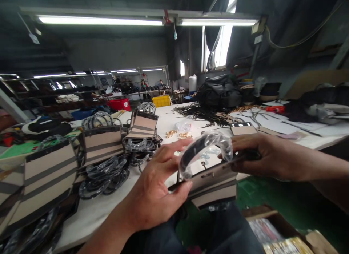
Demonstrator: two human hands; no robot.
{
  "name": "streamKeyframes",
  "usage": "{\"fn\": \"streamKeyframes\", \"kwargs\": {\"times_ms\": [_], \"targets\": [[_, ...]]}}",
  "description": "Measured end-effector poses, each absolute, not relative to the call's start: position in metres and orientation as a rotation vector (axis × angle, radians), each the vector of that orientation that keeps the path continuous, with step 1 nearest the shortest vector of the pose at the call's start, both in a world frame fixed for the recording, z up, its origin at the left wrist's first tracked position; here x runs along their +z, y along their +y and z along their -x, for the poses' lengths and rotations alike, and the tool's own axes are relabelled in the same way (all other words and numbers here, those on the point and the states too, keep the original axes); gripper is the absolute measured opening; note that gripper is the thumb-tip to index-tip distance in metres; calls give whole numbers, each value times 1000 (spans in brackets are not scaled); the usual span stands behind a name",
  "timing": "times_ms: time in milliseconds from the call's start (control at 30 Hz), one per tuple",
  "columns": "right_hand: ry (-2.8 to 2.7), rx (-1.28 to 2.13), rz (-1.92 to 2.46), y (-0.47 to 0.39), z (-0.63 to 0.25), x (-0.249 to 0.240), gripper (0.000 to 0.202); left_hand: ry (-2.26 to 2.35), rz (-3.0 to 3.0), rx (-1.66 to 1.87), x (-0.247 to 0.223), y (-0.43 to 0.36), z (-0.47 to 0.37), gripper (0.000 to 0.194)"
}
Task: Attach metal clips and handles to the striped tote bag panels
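A beige and dark striped handbag panel (215,186) is in front of me at the table's edge, tilted. Its arched handle (195,150) is wrapped in clear plastic. My left hand (156,188) grips the panel's left end by the handle's foot, thumb in front and fingers behind. At the right end, my right hand (268,155) is closed around a slim dark piece (247,155); whether this is a tool or part of the bag I cannot tell. A small metal fitting (203,164) shows just behind the panel's top edge.
Similar striped panels (102,143) with plastic-wrapped handles are stacked on the left. Small gold fittings (171,133), a clear plastic bag (184,123) and black strips (201,114) lie on the white table (163,115). An open cardboard box (259,212) stands at lower right. People are visible far back.
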State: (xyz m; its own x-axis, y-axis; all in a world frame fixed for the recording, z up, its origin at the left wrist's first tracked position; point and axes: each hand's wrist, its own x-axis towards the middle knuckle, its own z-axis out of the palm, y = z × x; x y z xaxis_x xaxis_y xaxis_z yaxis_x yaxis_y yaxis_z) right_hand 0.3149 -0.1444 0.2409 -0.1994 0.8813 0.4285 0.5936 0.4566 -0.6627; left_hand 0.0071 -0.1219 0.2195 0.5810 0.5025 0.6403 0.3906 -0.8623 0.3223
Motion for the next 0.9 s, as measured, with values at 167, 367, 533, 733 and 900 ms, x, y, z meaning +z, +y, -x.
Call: {"fn": "streamKeyframes", "kwargs": {"times_ms": [167,367,533,733,900], "targets": [[-2372,582,1248,-126,-300,251,19,711,-2476,977,169,-121,-7,45],[-2436,589,1253,-94,-286,215,26,954,-1887,959,90,-127,-16,30],[-2412,711,1322,-57,-264,169,27,1006,-1363,954,26,-141,-35,31],[-2475,796,1432,-17,-221,95,30,1105,-897,991,-37,-145,-42,32],[-2473,761,1517,12,-200,47,37,1068,-590,1088,-67,-132,-46,43]]}}
